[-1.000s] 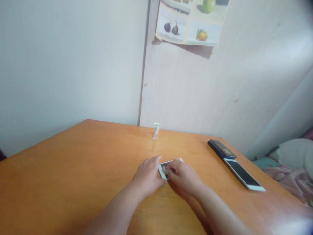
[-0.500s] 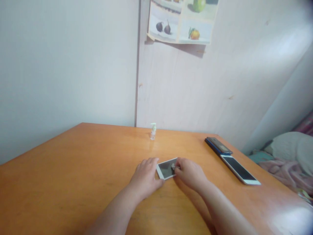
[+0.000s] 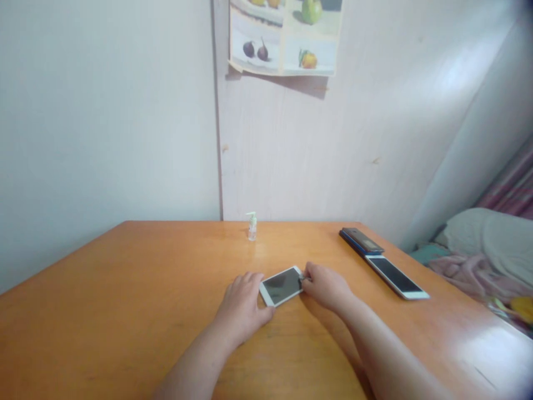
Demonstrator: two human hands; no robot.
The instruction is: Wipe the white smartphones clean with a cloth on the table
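Note:
A white-framed smartphone lies slanted on the wooden table, dark screen up. My left hand grips its left end, with the thumb at the near corner and the fingers along the far side. At the phone's right end, my right hand is closed in a pinch. A bit of small, crumpled, greyish-white material shows between its fingertips, against the screen's edge. Whether that is cloth or tissue I cannot tell.
Beyond the phone stands a small clear pump bottle. To the right lie a white tablet-like device and a dark, blue-edged case. Bedding is past the table's right edge. A fruit picture hangs on the wall.
My right hand has slid the crumpled material rightward over the screen to the phone's right end. My left hand keeps its grip. The camera view has turned slightly right.

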